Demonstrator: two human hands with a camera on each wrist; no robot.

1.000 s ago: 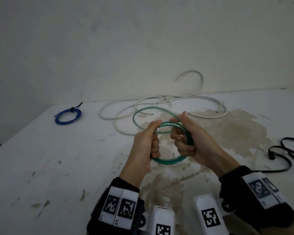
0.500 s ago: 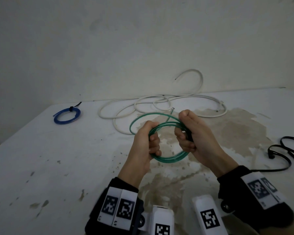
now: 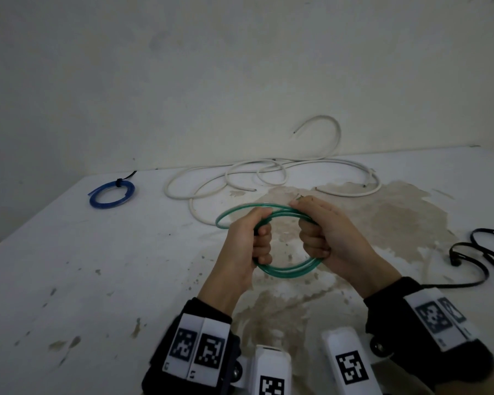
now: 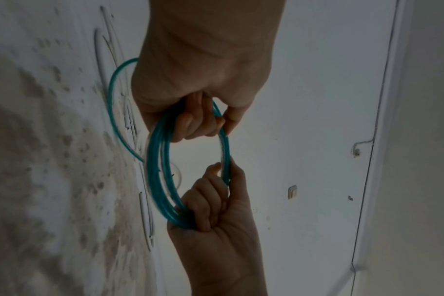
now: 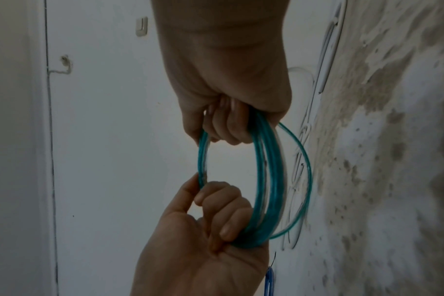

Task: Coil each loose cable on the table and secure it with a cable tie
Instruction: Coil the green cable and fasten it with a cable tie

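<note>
A green cable (image 3: 290,273) is wound into a coil of several loops, held above the table. My left hand (image 3: 250,238) grips the coil's left side with curled fingers. My right hand (image 3: 318,230) grips the right side, thumb on top near the cable's free end. One looser loop bulges out to the far left. In the left wrist view the green coil (image 4: 157,164) runs between my left hand (image 4: 198,120) above and my right hand (image 4: 210,208) below. In the right wrist view the green coil (image 5: 271,180) hangs from my right hand (image 5: 228,124).
A loose white cable (image 3: 268,178) sprawls at the back of the stained white table (image 3: 69,266). A blue coil (image 3: 111,192) with a black tie lies at the back left. Black cable ties (image 3: 479,252) lie at the right edge.
The green coil has tipped flatter and both hands have shifted slightly apart. The outer loop now bulges further left past my left hand, and the free end sits under my right thumb.
</note>
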